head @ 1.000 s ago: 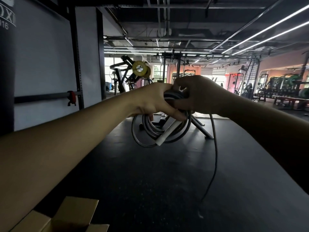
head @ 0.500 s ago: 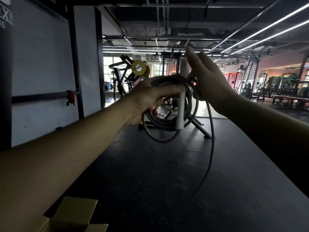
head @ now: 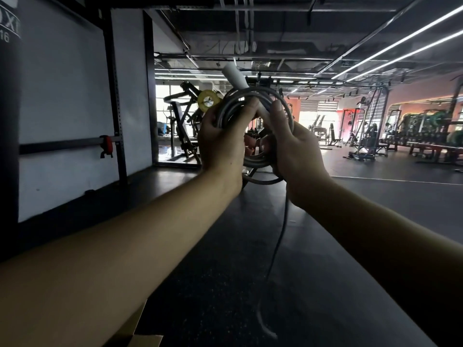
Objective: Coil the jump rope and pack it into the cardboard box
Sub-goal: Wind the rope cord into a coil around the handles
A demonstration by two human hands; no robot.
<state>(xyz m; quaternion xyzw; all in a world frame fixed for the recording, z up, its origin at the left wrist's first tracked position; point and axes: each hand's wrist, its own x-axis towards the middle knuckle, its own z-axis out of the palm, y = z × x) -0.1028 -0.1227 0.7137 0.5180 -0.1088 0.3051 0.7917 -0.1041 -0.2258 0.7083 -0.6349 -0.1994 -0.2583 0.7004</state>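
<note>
Dark rubber gym floor [head: 225, 284] stretches back toward weight machines under strip lights. At the lower left edge, a flap of the cardboard box [head: 140, 339] pokes into view beneath the left forearm. Held out at chest height, the left hand [head: 220, 144] is closed around the left side of the coiled jump rope [head: 253, 159], with the white handle [head: 234, 76] sticking up above the loops. The right hand [head: 293, 151] pinches the coil's right side, fingers curled over the strands. One loose strand [head: 278, 241] hangs from the coil down to the floor.
</note>
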